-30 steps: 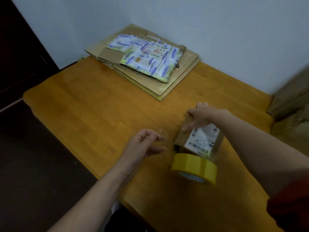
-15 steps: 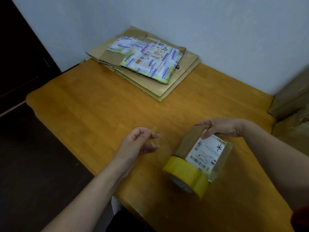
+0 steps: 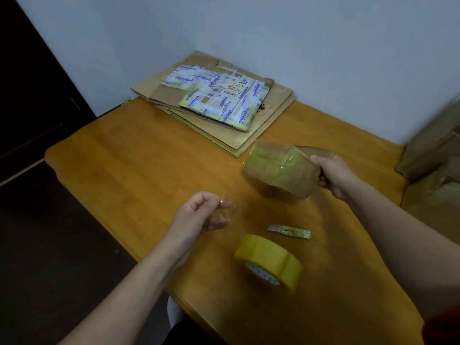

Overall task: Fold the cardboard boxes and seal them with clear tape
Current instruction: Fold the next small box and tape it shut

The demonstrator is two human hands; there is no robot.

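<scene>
Your left hand [image 3: 196, 215] pinches one clear tape strip [image 3: 225, 207] between thumb and fingertips, left of the one yellow tape roll [image 3: 270, 262]. Your right hand [image 3: 333, 175] grips one small cardboard box [image 3: 278, 170], lifted beyond the roll. One cutter [image 3: 288, 231] lies just behind the roll; one flattened cardboard stack [image 3: 216, 103] lies farther back.

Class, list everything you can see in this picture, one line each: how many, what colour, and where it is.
table: one, orange-brown wood, under everything.
flattened boxes: one stack, brown with white-and-blue labels, far side by the wall.
small box: one, brown under clear tape, held above the table.
tape roll: one, yellow, near the front edge.
knife: one, silver blade, on the table beyond the roll.
tape strip: one, clear, in the left hand.
large boxes: brown, blurred, right edge.
hands: two, bare; left hand pinches the tape strip, right hand grips the small box.
</scene>
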